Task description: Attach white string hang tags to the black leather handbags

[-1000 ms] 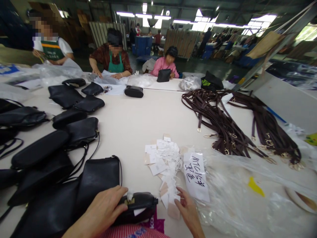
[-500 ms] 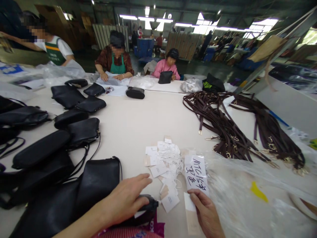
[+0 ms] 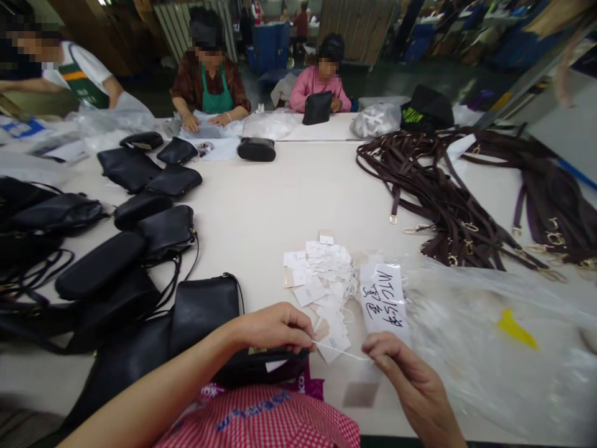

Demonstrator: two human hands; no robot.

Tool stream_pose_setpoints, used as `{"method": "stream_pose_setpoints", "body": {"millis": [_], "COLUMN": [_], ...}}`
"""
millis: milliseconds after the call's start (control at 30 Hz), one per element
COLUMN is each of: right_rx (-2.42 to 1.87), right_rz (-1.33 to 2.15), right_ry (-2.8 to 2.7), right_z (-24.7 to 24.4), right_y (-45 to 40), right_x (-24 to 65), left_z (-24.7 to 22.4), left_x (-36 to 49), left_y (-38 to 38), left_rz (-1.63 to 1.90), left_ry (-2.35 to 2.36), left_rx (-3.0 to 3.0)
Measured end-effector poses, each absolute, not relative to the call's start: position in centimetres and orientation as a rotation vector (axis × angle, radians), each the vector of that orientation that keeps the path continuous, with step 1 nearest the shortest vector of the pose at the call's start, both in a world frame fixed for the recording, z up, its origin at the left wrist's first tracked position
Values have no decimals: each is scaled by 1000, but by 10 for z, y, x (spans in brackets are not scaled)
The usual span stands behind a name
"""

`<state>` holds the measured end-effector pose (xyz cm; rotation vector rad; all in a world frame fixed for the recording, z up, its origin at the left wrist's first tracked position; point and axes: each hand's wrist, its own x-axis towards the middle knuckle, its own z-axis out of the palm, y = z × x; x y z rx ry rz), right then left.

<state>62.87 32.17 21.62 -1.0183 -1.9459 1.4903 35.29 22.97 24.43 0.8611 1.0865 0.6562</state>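
A thin white string (image 3: 341,353) is stretched between my two hands. My left hand (image 3: 282,326) pinches one end, above a black bag (image 3: 261,368) lying close to my body. At the other end, the fingertips of my right hand (image 3: 403,370) are closed on the string. A blurred beige paper tag (image 3: 360,394) shows below the string, left of my right hand; whether it hangs from the string I cannot tell. Just beyond my hands lies a pile of white and beige hang tags (image 3: 321,274) with white strings.
Several black bags (image 3: 205,308) cover the left side. Brown straps with gold clasps (image 3: 438,205) lie at the right. Clear plastic (image 3: 471,336) with a handwritten white sheet (image 3: 383,298) sits beside my right hand. Co-workers (image 3: 209,87) sit across the table.
My right hand no longer holds the tag flat; it now pulls a string. My left hand has closed from spread fingers into a pinch on that string. The view has tilted down.
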Motion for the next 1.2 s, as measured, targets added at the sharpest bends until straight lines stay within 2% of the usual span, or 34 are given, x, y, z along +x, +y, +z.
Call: {"method": "stream_pose_setpoints", "body": {"millis": [167,300,367,500,633,700,833,933,1067,1200], "right_rx": [-924,-794,-721,-777,-919,-998,-1110,-1089,-1165,-1250], "right_rz": [1348,1050,1017,1417,1833,1957,2116,2160,2025,1946], "right_ry": [-2001,-2281,-2364,-2169,-1598,-1375,-1325,-1411,-1690,-1807], "right_z": [211,217,221,228,219,212,206,210,207,188], "right_y": [315,314,314,308,295,286,273,269,273,273], "right_x": [643,628,618,610,604,597,585,581,582,587], "left_z": [247,257,263,273,280,283,285,281,264,239], "left_x": [339,350,359,374,383,386,389,389,384,373], "left_y": [227,232,236,241,243,243,245,248,250,245], "left_rz": [618,572,516,364,273,256,264,288,358,237], "left_ry": [1301,1397,1444,1525,1523,1540,1574,1541,1435,1665], "left_rx": [935,1078,1227,1591,1784,1829,1809,1730,1555,1536]}}
